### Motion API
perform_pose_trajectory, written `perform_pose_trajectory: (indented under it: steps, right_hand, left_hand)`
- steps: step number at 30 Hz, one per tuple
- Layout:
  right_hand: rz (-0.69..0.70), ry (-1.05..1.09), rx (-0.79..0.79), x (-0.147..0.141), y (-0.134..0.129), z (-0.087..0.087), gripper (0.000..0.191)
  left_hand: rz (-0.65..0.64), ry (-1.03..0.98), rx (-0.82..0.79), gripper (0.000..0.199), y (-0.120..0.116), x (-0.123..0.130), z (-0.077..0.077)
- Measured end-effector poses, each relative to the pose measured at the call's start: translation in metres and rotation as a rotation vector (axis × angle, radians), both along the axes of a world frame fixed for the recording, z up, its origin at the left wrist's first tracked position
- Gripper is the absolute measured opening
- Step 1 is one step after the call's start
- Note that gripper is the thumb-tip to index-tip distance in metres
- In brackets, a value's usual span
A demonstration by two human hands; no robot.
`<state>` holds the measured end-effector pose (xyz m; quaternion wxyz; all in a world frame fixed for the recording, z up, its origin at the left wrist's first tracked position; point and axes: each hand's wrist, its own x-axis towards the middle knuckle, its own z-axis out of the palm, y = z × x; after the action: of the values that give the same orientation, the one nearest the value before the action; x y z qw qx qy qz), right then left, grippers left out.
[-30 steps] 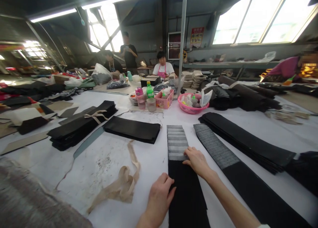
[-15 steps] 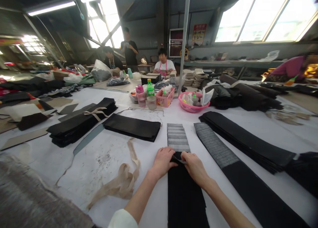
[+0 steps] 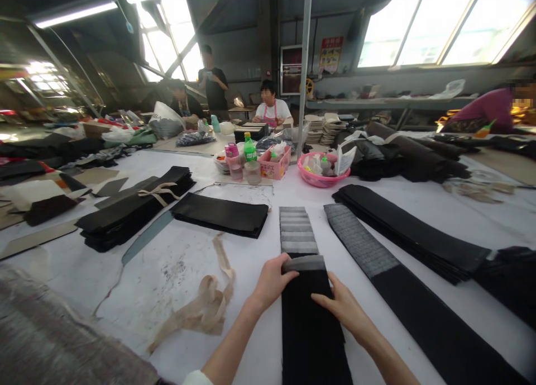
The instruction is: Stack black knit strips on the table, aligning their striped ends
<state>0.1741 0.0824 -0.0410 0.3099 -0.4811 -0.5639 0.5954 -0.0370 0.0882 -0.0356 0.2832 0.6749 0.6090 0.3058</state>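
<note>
Grey-ended black strip [image 3: 305,287]: atop staggered strip stack [image 3: 297,228], this side of pink basket [image 3: 322,181]. L hand [image 3: 270,280]: fingers pinching strip's grey end. R hand [image 3: 347,307]: fingers spread, at R edge. Rec.: square sides; keep grey steps even.

Centre strips [image 3: 313,334]: black, matt, cloth-like face; far ends [image 3: 296,227] show pale grey bands, dull finish. Strips to their right [image 3: 435,318]: smooth black length, grey end section [image 3: 364,239] visibly rough-textured. Outer right stack [image 3: 410,227]: smooth, leather-like black sheets, faint sheen. Flat black bundle [image 3: 220,213]: smooth, low gloss. Tied bundle [image 3: 125,209]: similar finish, bound by a matt cloth tie [image 3: 159,193]. Loose beige ribbon [image 3: 206,301]: soft cloth, creased, matt. Grey cloth [image 3: 62,329], lower left: rough, napped surface. Table [image 3: 251,256]: smooth white covering, scuffed at left. Pink basin [image 3: 324,181]: glossy plastic. Green bottle [image 3: 250,149]: glossy plastic. Upright pole [image 3: 305,66]: smooth, dull grey metal.
</note>
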Motion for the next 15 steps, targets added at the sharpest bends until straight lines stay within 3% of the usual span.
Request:
perform_pose_trajectory:
  steps: [3,7,9,12,15]
  right_hand:
    - [-0.051,0.063,-0.16,0.003,-0.034,-0.004,0.083]
    - [-0.04,0.105,-0.317,0.009,-0.066,-0.011,0.099]
    - [-0.063,0.04,-0.258,0.013,-0.073,-0.013,0.095]
    - [-0.094,-0.18,-0.105,0.016,-0.076,-0.012,0.082]
    - [-0.036,-0.467,0.022,0.016,-0.08,-0.009,0.079]
  left_hand:
    - [0.075,-0.145,-0.117,0.032,-0.001,-0.002,-0.01]
    - [0.115,-0.016,-0.071,0.058,-0.015,0.002,-0.013]
    - [0.144,0.163,0.007,0.059,-0.025,0.007,-0.01]
    - [0.163,0.439,0.164,0.043,-0.04,0.018,-0.004]
    - [0.063,0.555,0.304,0.031,-0.054,0.027,-0.008]
